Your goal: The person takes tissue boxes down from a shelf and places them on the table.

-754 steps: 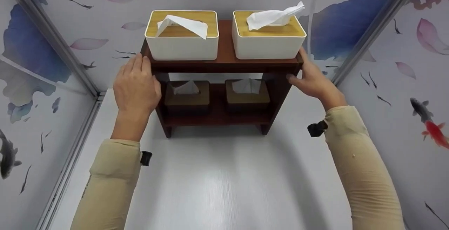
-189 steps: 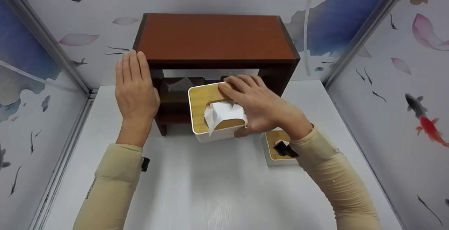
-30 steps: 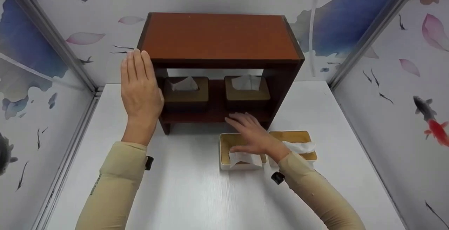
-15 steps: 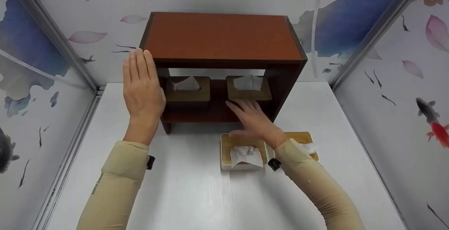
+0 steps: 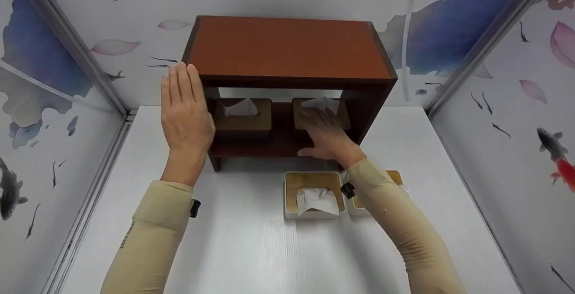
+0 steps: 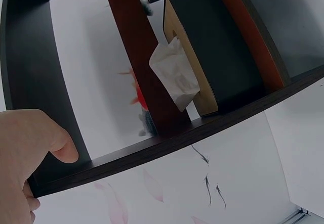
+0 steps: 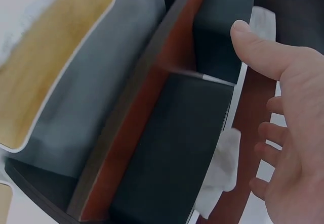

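Note:
My left hand (image 5: 187,119) grips the left side panel of a reddish-brown wooden shelf (image 5: 287,47); its fingers lie outside and its thumb inside the front edge, as the left wrist view shows. My right hand (image 5: 330,139) reaches, fingers spread, over the right dark tissue box (image 5: 299,113) on the lower board. In the right wrist view, this hand (image 7: 298,123) is beside a tissue and holds nothing. Contact cannot be made out. The left dark tissue box (image 5: 242,125) stands on the same board, with a tissue sticking out.
On the white table (image 5: 242,249), in front of the shelf, stand a white tissue box (image 5: 291,188) with a wooden lid and a second white tissue box (image 5: 394,176), partly hidden by my right forearm. Patterned walls (image 5: 507,119) enclose the table on the left, back and right.
Both white tissue boxes have gone from the shelf's top to the table. My right hand has risen from above them to the right dark box. My left hand stays at the side panel.

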Demonstrator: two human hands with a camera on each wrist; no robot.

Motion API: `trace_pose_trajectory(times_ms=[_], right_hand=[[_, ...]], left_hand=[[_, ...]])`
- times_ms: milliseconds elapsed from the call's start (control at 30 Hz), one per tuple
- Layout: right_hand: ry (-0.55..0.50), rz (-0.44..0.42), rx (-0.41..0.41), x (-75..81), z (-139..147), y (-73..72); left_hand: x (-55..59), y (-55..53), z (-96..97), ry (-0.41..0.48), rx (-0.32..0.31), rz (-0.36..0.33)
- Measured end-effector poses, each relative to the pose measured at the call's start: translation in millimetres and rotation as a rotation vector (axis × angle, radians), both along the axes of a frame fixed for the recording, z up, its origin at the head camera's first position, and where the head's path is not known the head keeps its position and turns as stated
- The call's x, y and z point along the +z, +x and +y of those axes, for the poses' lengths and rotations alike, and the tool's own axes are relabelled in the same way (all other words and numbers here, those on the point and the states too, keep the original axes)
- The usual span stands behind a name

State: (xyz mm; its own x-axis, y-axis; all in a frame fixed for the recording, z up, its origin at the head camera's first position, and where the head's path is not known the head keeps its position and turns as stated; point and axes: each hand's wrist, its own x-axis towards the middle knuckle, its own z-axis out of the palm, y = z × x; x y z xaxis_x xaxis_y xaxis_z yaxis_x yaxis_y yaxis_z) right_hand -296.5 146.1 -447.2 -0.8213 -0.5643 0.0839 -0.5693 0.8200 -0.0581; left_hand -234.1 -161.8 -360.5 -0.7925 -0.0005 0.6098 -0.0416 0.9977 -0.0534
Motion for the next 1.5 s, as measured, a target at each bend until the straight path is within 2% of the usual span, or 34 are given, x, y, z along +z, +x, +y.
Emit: trace_pose_trajectory(times_ms=[300, 467, 633, 933, 1067, 1267, 1500], right_hand=[[0.079, -0.066, -0.105, 5.0, -2.6, -28.0], [0.11, -0.164, -0.16, 9.1, -5.3, -37.8], [0.087, -0.238, -0.158, 8.5, -8.5, -47.3], [0.116, -0.258, -0.166, 9.1, -14.8, -58.3], [0.146, -0.286, -0.172, 9.7, -16.3, -62.2], [0.173, -0.26, -0.156, 8.0, -18.6, -66.3], [0.209, -0.271, -0.167, 1.1, -19.5, -75.0]], left_hand=[[-1.2, 0.0, 0.5, -0.017, 0.014, 0.005], [-0.8, -0.3, 1.1, -0.034, 0.032, 0.002], [-1.1, -0.7, 1.0, -0.042, 0.04, 0.016], [-1.5, -1.5, 0.7, -0.03, 0.038, -0.001], [-2.5, -2.5, 1.4, -0.037, 0.045, 0.012], [-3.7, -2.7, 2.1, -0.036, 0.038, 0.035], [-4.7, -2.9, 0.4, -0.036, 0.032, 0.056]])
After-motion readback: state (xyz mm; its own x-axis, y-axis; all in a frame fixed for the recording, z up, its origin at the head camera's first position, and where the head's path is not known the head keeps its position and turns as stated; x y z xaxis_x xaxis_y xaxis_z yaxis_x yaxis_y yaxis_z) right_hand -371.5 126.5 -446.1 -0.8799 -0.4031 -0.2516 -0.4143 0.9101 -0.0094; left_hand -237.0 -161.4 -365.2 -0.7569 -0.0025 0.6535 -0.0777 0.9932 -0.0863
